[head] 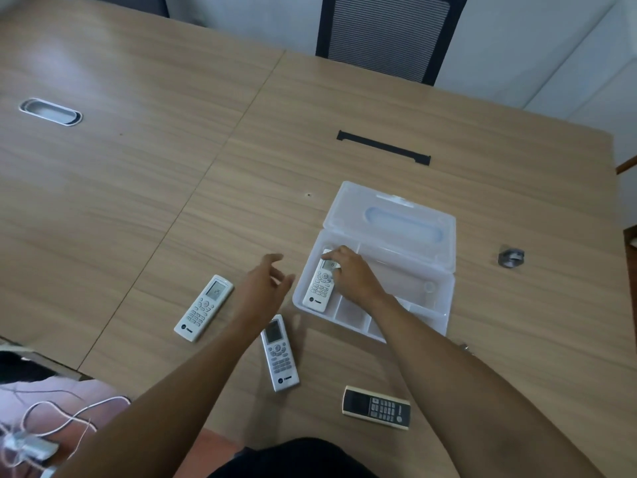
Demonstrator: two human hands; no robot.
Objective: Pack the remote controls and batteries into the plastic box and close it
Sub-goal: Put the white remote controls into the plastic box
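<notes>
A clear plastic box [437, 305] lies open on the wooden table, its lid [389, 219] folded back flat. My right hand [351, 276] holds a white remote [319, 288] at its upper end, inside the box's left compartment. My left hand [265, 288] hovers open just left of the box, fingers spread, holding nothing. A second white remote [203, 307] lies to the left of that hand. A third white remote [279, 353] lies under my left forearm. A black and cream remote [376, 407] lies near the table's front edge. Two grey batteries [511, 258] lie right of the box.
A black strip [383, 147] lies on the table beyond the box. A cable grommet [50, 111] sits in the far left of the table. An office chair [389, 32] stands at the far side. White cables [51, 422] lie at the lower left, off the table.
</notes>
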